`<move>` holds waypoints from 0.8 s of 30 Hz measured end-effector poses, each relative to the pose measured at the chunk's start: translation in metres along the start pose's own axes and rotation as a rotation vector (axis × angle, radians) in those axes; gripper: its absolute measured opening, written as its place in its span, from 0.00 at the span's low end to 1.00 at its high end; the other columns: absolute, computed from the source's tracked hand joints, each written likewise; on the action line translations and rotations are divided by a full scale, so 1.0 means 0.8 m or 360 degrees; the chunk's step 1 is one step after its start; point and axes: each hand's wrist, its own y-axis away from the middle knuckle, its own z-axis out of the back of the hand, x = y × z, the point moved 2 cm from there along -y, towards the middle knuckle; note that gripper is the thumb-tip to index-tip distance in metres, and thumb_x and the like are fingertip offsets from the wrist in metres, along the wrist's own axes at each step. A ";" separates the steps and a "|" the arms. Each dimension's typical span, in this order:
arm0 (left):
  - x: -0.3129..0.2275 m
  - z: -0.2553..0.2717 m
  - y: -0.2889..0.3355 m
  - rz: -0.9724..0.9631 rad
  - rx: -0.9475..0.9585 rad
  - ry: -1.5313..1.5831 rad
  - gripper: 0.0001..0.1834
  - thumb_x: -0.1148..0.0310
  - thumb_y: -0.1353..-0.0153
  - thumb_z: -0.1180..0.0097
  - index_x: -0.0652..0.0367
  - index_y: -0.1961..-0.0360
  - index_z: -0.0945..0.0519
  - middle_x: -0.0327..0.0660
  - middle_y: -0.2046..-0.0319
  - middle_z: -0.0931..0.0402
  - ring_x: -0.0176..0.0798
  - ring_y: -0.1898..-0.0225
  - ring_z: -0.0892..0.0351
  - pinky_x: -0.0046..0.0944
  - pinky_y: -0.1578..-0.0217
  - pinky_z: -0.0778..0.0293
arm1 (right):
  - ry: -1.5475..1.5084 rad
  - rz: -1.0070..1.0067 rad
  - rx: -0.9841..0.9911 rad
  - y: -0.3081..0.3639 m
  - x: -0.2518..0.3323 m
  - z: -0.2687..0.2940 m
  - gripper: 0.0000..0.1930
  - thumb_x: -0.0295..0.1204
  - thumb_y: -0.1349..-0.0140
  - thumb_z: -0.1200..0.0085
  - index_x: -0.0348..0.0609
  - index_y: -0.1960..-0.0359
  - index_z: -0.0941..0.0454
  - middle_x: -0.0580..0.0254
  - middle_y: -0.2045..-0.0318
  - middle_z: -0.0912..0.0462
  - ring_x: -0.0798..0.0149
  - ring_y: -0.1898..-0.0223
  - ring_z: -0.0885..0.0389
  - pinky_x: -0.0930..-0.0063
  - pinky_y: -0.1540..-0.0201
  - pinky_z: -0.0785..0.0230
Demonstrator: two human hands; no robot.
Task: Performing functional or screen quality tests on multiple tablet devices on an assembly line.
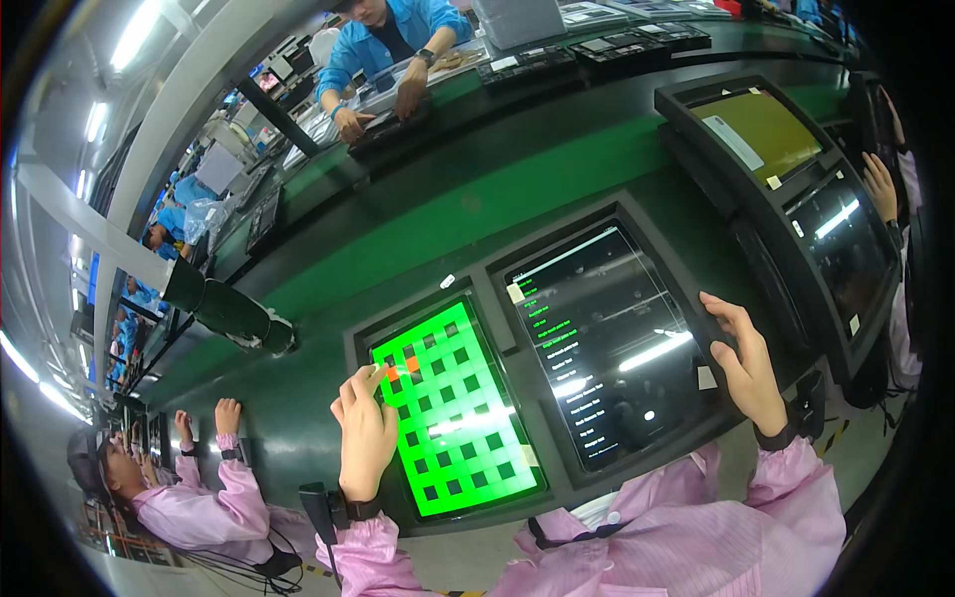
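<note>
While the fingers point(380, 373) of the left hand point(364, 428) bend loosely, grasping nothing, one fingertip reaches the upper-left part of the left tablet point(448, 403), which shows a bright green grid with dark squares and orange cells beside that fingertip. The right hand point(751, 380) is spread fairly wide, likewise holding nothing, just beside the right tablet point(617, 348); whether it touches anything I cannot tell. Both tablets lie side by side in a black frame point(534, 398). The work seems partway through: upper list lines on the right tablet are green, and the white ones below look left to do, though which grid cells are finished is unclear. Around stretches a green counter point(398, 254), with a second frame point(679, 112) rightward. Across it, a co-worker in blue point(343, 70) handles something dark; another in pink point(204, 512) is at left, near ceiling lights point(134, 35).
</note>
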 end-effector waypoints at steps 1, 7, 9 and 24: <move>-0.002 0.000 -0.005 -0.0020 0.0024 0.0031 0.28 0.79 0.50 0.54 0.64 0.44 0.38 0.45 0.46 0.29 0.49 0.43 0.39 0.47 0.44 0.47 | -0.0131 -0.0035 -0.0033 -0.001 -0.004 -0.002 0.23 0.17 0.48 0.56 0.35 0.46 0.33 0.52 0.43 0.29 0.56 0.42 0.31 0.66 0.40 0.42; -0.013 0.003 -0.005 -0.0117 0.0103 0.0238 0.30 0.78 0.49 0.53 0.63 0.41 0.39 0.47 0.44 0.33 0.49 0.41 0.41 0.47 0.42 0.48 | -0.0404 -0.0186 0.0045 -0.018 -0.031 -0.001 0.24 0.17 0.46 0.54 0.37 0.44 0.35 0.50 0.47 0.28 0.61 0.45 0.30 0.70 0.41 0.40; -0.004 0.014 0.012 0.0201 -0.0090 0.0376 0.29 0.78 0.47 0.51 0.63 0.41 0.39 0.52 0.45 0.34 0.51 0.41 0.41 0.48 0.41 0.48 | -0.0375 -0.0245 0.0072 -0.026 -0.033 0.002 0.25 0.17 0.47 0.51 0.38 0.45 0.35 0.51 0.49 0.28 0.63 0.47 0.29 0.71 0.43 0.38; 0.034 0.009 0.189 0.1055 -0.0845 0.1454 0.24 0.81 0.52 0.41 0.66 0.51 0.27 0.43 0.55 0.24 0.39 0.50 0.26 0.36 0.50 0.32 | 0.0091 0.0112 -0.0062 -0.068 0.043 -0.010 0.26 0.15 0.64 0.52 0.41 0.56 0.35 0.67 0.70 0.33 0.80 0.75 0.35 0.88 0.77 0.44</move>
